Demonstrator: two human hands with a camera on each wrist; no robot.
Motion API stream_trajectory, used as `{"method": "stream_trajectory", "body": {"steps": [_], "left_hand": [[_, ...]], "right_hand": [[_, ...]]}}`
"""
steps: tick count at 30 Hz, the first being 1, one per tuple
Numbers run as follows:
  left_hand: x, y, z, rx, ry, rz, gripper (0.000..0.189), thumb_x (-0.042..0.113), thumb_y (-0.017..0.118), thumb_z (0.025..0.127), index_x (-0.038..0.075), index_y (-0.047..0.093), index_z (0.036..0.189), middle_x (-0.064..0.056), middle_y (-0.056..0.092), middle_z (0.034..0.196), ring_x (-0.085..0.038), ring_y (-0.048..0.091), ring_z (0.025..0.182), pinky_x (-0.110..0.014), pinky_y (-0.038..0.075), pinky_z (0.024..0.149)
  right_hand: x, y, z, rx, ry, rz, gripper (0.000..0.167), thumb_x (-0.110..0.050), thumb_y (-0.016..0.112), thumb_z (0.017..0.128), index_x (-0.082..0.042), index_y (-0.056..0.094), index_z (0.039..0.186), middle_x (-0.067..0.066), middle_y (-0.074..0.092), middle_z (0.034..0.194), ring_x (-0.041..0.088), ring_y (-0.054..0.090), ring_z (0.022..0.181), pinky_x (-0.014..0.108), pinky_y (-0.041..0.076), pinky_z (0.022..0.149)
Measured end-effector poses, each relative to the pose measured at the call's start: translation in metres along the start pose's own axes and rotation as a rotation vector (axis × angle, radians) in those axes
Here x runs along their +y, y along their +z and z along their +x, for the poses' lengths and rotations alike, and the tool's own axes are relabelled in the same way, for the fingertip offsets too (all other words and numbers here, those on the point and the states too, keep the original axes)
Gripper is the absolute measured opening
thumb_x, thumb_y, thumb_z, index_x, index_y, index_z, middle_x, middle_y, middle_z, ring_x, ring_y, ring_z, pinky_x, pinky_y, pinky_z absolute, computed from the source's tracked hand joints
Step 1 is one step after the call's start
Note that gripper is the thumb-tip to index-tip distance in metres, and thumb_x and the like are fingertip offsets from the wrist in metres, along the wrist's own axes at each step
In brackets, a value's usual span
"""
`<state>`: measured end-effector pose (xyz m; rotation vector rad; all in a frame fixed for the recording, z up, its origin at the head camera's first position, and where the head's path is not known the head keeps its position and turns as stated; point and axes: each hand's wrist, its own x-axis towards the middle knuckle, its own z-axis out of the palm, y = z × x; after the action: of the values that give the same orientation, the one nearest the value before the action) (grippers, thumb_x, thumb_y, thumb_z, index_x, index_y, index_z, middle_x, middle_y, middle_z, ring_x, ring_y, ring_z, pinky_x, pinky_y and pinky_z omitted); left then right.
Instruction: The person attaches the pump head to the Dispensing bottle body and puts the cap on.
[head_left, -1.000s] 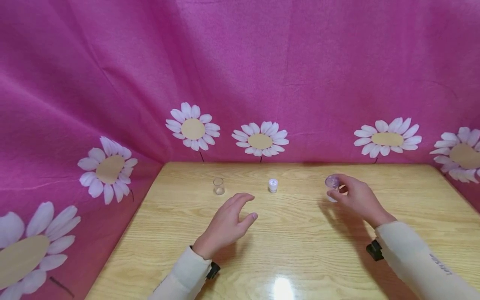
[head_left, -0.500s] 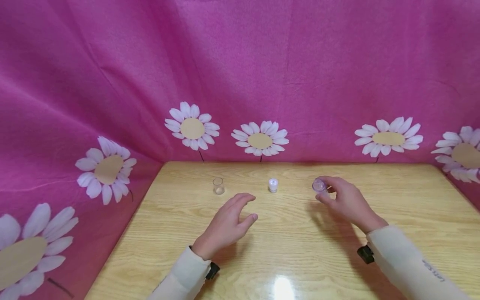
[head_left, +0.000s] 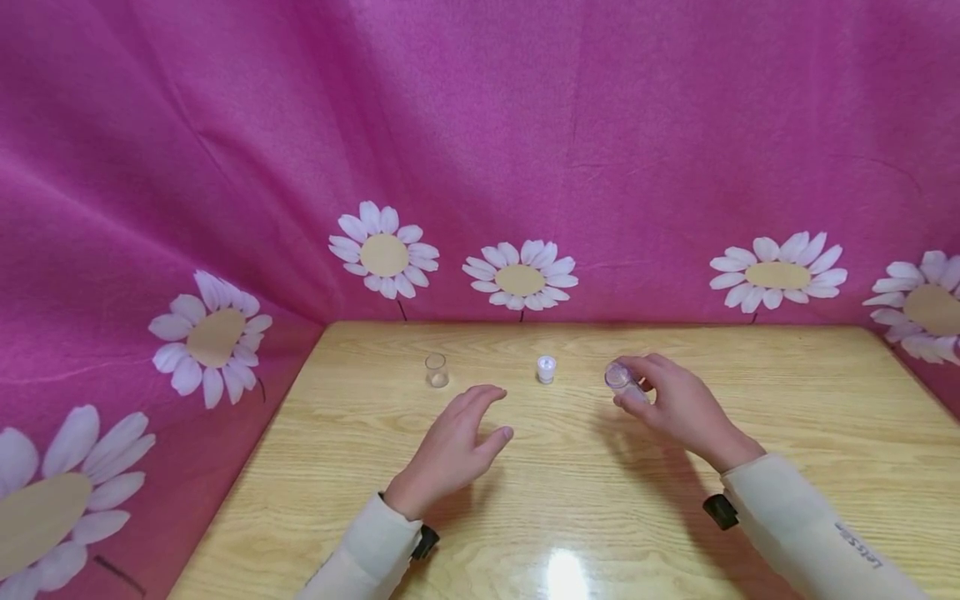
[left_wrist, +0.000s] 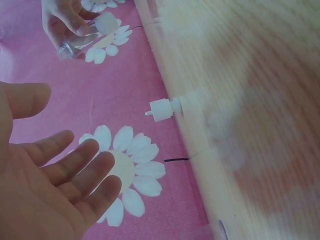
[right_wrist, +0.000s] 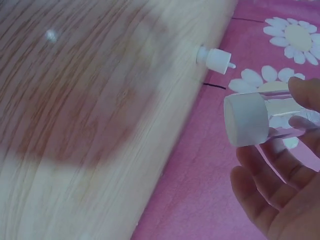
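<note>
The right hand (head_left: pixel 678 412) pinches a clear bottle (head_left: pixel 618 377), its white end toward the table (head_left: pixel 600 517), above the surface. The left hand (head_left: pixel 450 446), fingers loosely spread, is near a clear cup (head_left: pixel 437 372). A white nozzle (head_left: pixel 546 370) stands between cup and bottle.

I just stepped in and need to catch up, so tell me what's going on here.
A person's right hand holds a clear container with a white end above the wooden table, tilted, with the white end lower. The left hand is over the table, holding nothing. Between the hands and a little beyond them, a small white nozzle piece stands on the table, tip up. A small clear cup stands to its left.
</note>
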<state>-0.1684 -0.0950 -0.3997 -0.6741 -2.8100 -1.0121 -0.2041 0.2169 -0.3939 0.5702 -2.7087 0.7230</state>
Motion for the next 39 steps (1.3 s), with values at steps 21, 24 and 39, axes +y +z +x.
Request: {"method": "stream_trajectory", "body": {"steps": [21, 24, 39], "left_hand": [[-0.005, 0.001, -0.003, 0.019, -0.014, -0.023, 0.052, 0.028, 0.062, 0.097, 0.009, 0.05, 0.143, -0.005, 0.055, 0.144, -0.023, 0.057, 0.125, -0.045, 0.047, 0.105], [-0.005, 0.0, -0.003, 0.019, -0.016, -0.026, 0.052, 0.028, 0.062, 0.097, 0.009, 0.05, 0.143, -0.005, 0.055, 0.143, -0.023, 0.057, 0.125, -0.044, 0.047, 0.105], [-0.005, 0.002, -0.001, 0.01, -0.03, -0.049, 0.052, 0.028, 0.061, 0.097, 0.011, 0.048, 0.144, -0.005, 0.055, 0.144, -0.023, 0.057, 0.126, -0.044, 0.047, 0.105]], "right_hand": [[-0.015, 0.013, 0.004, -0.027, -0.102, 0.069, 0.04, -0.012, 0.076, 0.085, -0.006, 0.066, 0.123, 0.007, 0.06, 0.101, 0.015, 0.055, 0.084, 0.027, 0.048, 0.068], [-0.016, 0.014, 0.006, -0.035, -0.12, 0.055, 0.041, -0.014, 0.076, 0.086, -0.007, 0.065, 0.124, 0.008, 0.061, 0.101, 0.017, 0.055, 0.086, 0.028, 0.048, 0.07], [-0.021, 0.016, 0.007, -0.063, -0.197, 0.09, 0.041, -0.017, 0.077, 0.086, -0.011, 0.067, 0.125, 0.007, 0.07, 0.108, 0.023, 0.061, 0.099, 0.043, 0.05, 0.084]]}}
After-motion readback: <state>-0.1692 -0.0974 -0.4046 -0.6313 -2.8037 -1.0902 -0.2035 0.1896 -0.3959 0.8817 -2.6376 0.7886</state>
